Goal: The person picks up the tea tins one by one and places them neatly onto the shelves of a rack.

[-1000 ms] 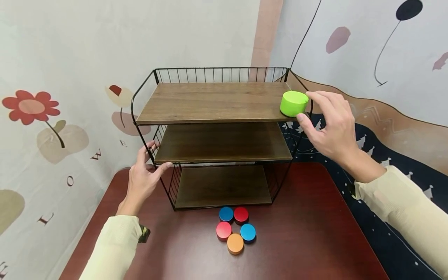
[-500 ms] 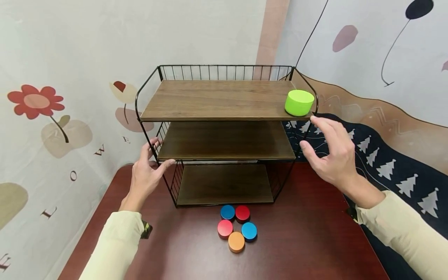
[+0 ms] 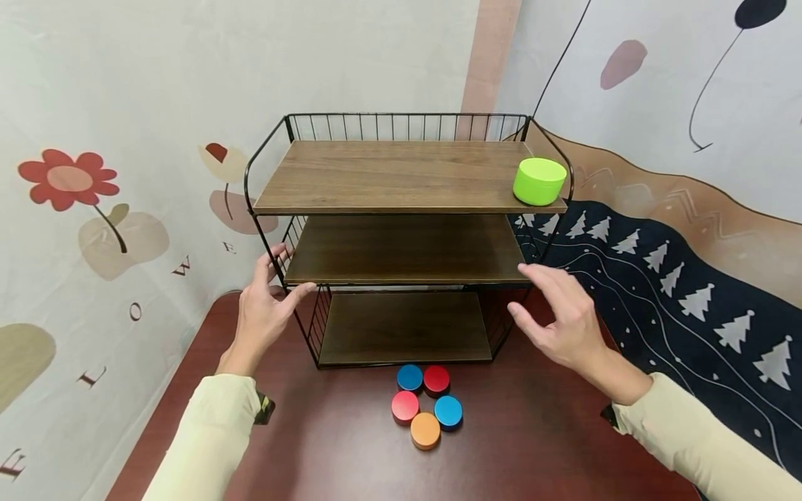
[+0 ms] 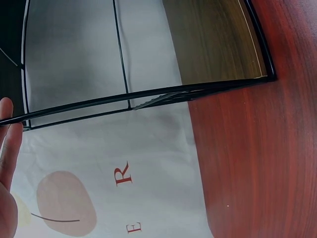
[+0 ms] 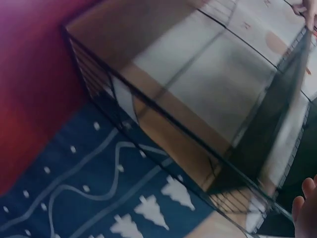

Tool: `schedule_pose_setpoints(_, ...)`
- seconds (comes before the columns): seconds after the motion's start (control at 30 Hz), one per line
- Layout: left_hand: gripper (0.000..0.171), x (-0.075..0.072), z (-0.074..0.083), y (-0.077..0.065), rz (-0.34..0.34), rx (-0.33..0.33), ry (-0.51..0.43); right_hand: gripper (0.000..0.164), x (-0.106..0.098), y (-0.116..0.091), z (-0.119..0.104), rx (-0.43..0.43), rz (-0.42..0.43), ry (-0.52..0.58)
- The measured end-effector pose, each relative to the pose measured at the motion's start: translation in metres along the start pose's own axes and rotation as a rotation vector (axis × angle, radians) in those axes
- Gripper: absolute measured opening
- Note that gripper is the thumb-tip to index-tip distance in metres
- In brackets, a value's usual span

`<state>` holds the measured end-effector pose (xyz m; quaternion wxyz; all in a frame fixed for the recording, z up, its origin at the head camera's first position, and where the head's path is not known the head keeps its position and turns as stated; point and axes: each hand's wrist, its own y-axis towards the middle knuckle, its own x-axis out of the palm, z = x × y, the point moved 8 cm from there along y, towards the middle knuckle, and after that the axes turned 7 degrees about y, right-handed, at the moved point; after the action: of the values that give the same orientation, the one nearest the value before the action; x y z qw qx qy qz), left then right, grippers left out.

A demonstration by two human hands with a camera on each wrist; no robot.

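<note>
A three-tier shelf rack [image 3: 388, 177] with wooden boards and a black wire frame stands on the table. My left hand [image 3: 258, 321] grips its left side post at the middle board, thumb in front and fingers behind; the left wrist view shows fingertips [image 4: 6, 106] at the black frame. A lime-green round container [image 3: 540, 182] sits upright at the right front of the top board. Lower down, my right hand [image 3: 564, 320] holds nothing, its fingers apart and loosely bent, beside the rack's right side. The right wrist view is blurred.
In front of the rack, several round discs lie grouped: a blue disc [image 3: 410, 377], a red disc [image 3: 436, 379], a pinkish-red disc [image 3: 405, 406], another blue disc [image 3: 448, 411] and an orange disc [image 3: 425, 430]. Patterned wall cloth [image 3: 376, 56] hangs behind the dark red table [image 3: 351, 459].
My right hand has come away from the green container, leaving it on the top board, and moved down and left. My left hand stays on the rack. The head view has shifted slightly.
</note>
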<state>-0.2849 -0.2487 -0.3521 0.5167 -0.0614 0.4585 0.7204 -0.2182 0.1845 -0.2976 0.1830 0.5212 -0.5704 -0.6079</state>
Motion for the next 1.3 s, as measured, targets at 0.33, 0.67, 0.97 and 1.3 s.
schedule_pose_setpoints(0.33,0.08,0.0,0.0,-0.002,-0.008,-0.009,0.003,0.051,0.038,-0.046,-0.002,0.057,-0.131,0.047)
schedule_pose_setpoints(0.67,0.08,-0.002,0.001,-0.003,0.0,0.002,0.002,0.051,0.066,-0.084,-0.004,0.102,-0.191,0.042)
schedule_pose_setpoints(0.97,0.08,-0.002,0.0,-0.004,-0.006,-0.002,0.021,0.05,0.095,-0.128,-0.005,0.175,-0.301,0.081)
schedule_pose_setpoints(1.3,0.081,-0.002,0.002,-0.002,-0.005,-0.004,0.028,0.056,0.115,-0.155,-0.004,0.242,-0.4,0.086)
